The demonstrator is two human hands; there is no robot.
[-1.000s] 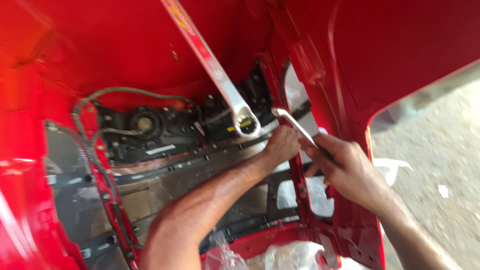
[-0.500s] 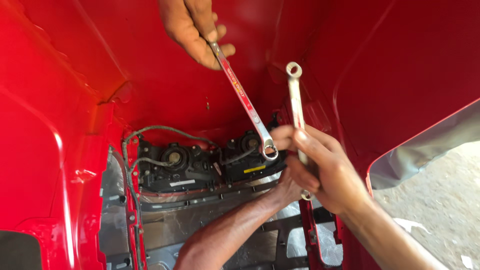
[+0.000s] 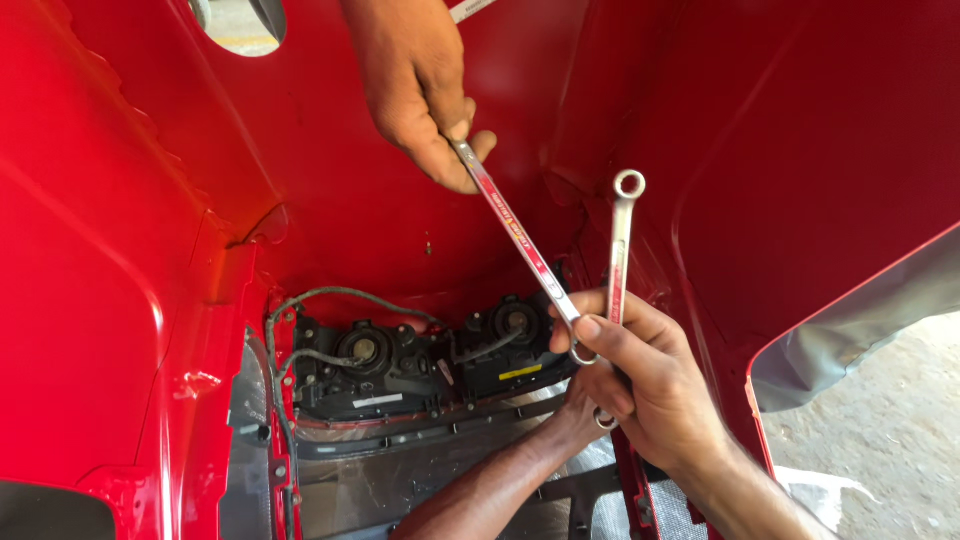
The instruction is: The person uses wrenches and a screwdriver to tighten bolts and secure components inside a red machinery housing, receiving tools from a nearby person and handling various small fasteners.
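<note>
— Looking nearest first, what has changed in a second?

— The right hand [image 3: 655, 400], right of centre, has swung its short spanner [image 3: 621, 245] from a low slant to upright, ring end up. The fist is closed round the shank.

— And the left hand [image 3: 572, 418]?

— It is tucked under and behind the right one. Its grip cannot be told.

— Further in?

— A co-worker's hand [image 3: 415, 95] has come in at the top centre. It pinches a long spanner [image 3: 515, 232] that slants down, with its ring close against the person's thumb. So both tools seem to meet at one fastening beside the black lamp housings [image 3: 400, 365].

— Room to move?

— It is tight. The red body panel [image 3: 120, 250] walls in the left, the back and the right. A panel edge runs just right of the wrist, and open ground lies beyond it at the lower right. The free space is upward.
</note>
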